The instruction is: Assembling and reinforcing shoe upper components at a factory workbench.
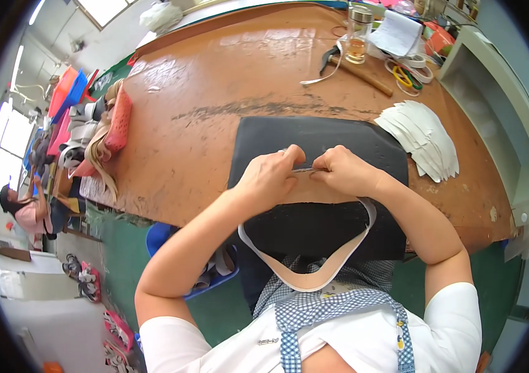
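Observation:
A beige band of sheet material (320,193) curves into a loop with a pale edge. Its far part lies over a black mat (314,138) at the table's near edge, and the rest hangs toward my apron. My left hand (269,177) and my right hand (346,173) come in from either side, fingertips close together. Each pinches the band's far edge between thumb and fingers. Along that edge, between the hands, runs a thin dark, rough line. What lies under my fingertips is hidden.
Right of the mat fans a stack of white cut pieces (423,138). Beyond are a hammer (364,78), a glass jar (358,38) and yellow-handled scissors (402,78). A grey-green machine housing (494,93) borders the right. A red basket (121,118) stands left; another person (33,214) sits farther off.

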Tool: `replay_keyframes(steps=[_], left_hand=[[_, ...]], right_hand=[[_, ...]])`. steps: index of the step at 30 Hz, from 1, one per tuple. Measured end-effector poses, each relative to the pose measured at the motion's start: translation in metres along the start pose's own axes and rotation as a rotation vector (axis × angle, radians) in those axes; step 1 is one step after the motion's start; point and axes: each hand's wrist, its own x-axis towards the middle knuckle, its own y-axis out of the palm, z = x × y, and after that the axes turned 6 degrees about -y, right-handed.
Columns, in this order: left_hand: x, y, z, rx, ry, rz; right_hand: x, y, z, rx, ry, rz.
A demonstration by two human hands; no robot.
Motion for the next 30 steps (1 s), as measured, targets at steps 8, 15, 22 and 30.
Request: replay_keyframes(steps=[8,15,22,30], left_hand=[[-0.044,0.017,0.023,0.107,0.107,-0.207],[-0.042,0.021,0.019,0.002,0.129,-0.27],[-0.056,0.022,0.018,0.077,0.326,-0.16],[-0.047,0.037,0.013,-0.207,0.055,-0.171]], right_hand=[[0.022,0.039,0.011,0.08,-0.019,-0.016],[0.028,0.029,0.022,0.011,0.092,0.093],[0.033,0.043,0.01,-0.108,0.085,0.039],[0.025,0.043,0.01,0.023,0.114,0.021]])
